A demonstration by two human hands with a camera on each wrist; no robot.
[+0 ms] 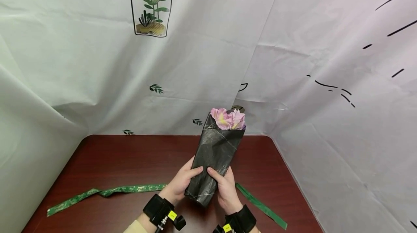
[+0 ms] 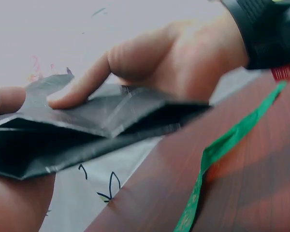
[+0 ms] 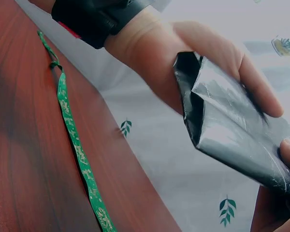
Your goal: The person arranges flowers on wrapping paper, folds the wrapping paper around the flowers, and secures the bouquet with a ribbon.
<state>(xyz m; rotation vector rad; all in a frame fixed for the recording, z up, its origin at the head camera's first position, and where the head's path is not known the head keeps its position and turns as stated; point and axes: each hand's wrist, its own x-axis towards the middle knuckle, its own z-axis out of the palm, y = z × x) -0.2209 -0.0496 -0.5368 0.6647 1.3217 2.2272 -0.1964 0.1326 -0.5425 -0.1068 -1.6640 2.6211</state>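
Note:
Both hands hold a bouquet wrapped in black paper point(image 1: 215, 149), raised over the table and tilted with its top leaning right. Pink and yellow flowers point(image 1: 224, 119) show at the upper end. My left hand point(image 1: 182, 182) grips the lower left side, thumb across the front; my right hand point(image 1: 226, 189) grips the lower right side the same way. In the left wrist view, the wrapper's point(image 2: 106, 116) lower end gapes, with folded creases. The right wrist view shows this dark opening of the paper point(image 3: 232, 111) beside my left hand point(image 3: 154, 63). Fingers behind the wrapper are mostly hidden.
A green patterned ribbon point(image 1: 130, 189) lies twisted across the reddish-brown table point(image 1: 137, 153), passing behind the hands and bouquet. Its plain green end point(image 1: 264, 207) extends to the right. White printed cloth point(image 1: 202, 63) hangs behind and along both sides of the table.

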